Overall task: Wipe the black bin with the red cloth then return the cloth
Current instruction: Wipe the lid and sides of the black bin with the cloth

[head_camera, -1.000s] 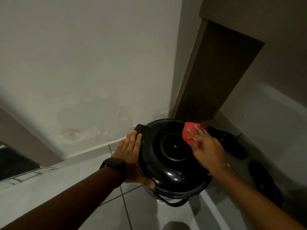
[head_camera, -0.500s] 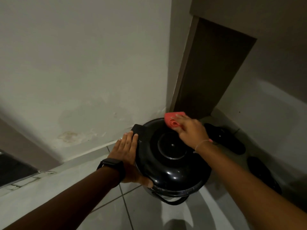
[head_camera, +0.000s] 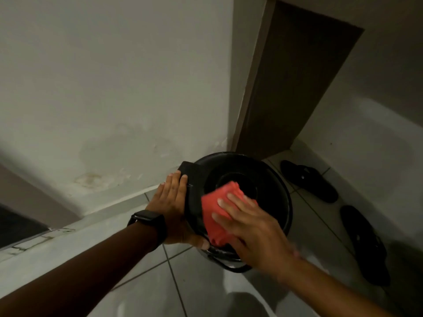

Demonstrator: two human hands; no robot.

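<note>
The black bin (head_camera: pixel 263 177) stands on the tiled floor in the corner, seen from above, with a shiny round lid and a hinge block at its left. My left hand (head_camera: pixel 171 202) lies against the bin's left side, thumb hooked at the near rim, a black watch on the wrist. My right hand (head_camera: pixel 249 229) presses the folded red cloth (head_camera: pixel 219 211) flat onto the near left part of the lid. The hand covers the cloth's near right part.
Two black sandals (head_camera: pixel 309 179) (head_camera: pixel 364 243) lie on the tiles to the right of the bin. A stained white wall (head_camera: pixel 114 99) rises behind it, and a brown door (head_camera: pixel 293 83) stands at the back right. A raised sill (head_camera: pixel 34 243) runs along the left.
My right hand slid the red cloth from the lid's far edge across to its near left side. My left hand kept its hold on the bin. The camera view shifted slightly.
</note>
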